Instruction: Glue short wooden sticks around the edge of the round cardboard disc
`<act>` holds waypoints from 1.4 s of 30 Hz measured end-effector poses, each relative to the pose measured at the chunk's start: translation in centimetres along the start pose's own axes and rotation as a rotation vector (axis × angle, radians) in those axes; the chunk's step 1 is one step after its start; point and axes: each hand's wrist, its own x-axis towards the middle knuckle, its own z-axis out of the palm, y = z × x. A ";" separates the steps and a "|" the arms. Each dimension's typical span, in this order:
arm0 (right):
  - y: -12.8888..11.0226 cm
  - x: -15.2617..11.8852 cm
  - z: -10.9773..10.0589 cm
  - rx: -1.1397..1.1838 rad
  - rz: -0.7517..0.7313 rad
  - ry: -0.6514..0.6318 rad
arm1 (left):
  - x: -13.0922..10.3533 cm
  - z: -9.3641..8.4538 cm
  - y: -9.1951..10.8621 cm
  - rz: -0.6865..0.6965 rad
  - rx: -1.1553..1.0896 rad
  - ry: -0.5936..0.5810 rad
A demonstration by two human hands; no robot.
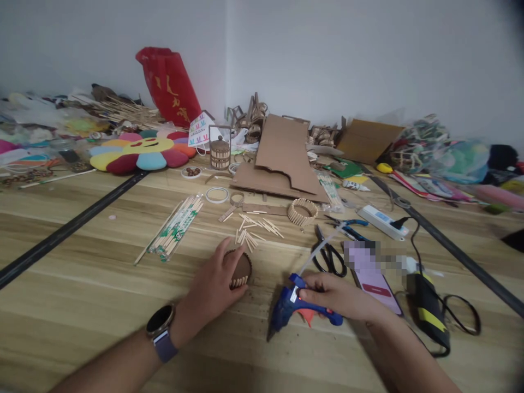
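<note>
My left hand (216, 278) has its fingers curved round a small round cardboard piece (241, 267) with short wooden stick bits along its near rim, resting on the table. In my right hand (333, 295) is a blue hot glue gun (284, 308) with an orange trigger; its nozzle points down toward the table and a clear glue stick (321, 248) juts from its back. Short cut sticks (248, 237) lie loose just beyond my left hand. A ring of short sticks (302, 212) stands farther back.
Black scissors (329, 256), blue-handled pliers (352, 224) and a phone (374, 278) lie near my right hand. A power strip (382, 221) is behind them. Bagged sticks (176, 229) lie at the left; cardboard sheets (284, 153) and a lidded stick pot (220, 153) stand at the back.
</note>
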 end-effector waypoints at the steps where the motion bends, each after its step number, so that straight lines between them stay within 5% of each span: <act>1: 0.0 0.0 0.0 -0.054 0.012 0.039 | 0.0 0.0 0.0 0.001 0.006 -0.005; 7: -1.9 1.0 -0.4 -0.484 -0.006 0.472 | 0.2 0.0 0.2 -0.015 0.027 -0.030; 10: -4.2 2.9 -0.2 -0.682 -0.019 0.540 | 0.3 0.0 0.3 -0.014 0.034 -0.033; 13: -6.6 5.6 0.3 -0.919 0.008 0.506 | 0.3 0.0 0.2 -0.003 0.035 -0.027; 23: -8.5 13.4 0.4 -0.984 0.017 0.378 | 0.1 0.1 0.0 -0.014 0.020 -0.046; 31: -9.1 13.3 0.3 -0.980 0.051 0.241 | 0.2 0.0 -0.1 0.004 0.017 -0.052; 42: -7.4 9.7 -1.7 -0.836 -0.092 0.351 | 0.2 -0.2 0.1 0.007 0.023 -0.061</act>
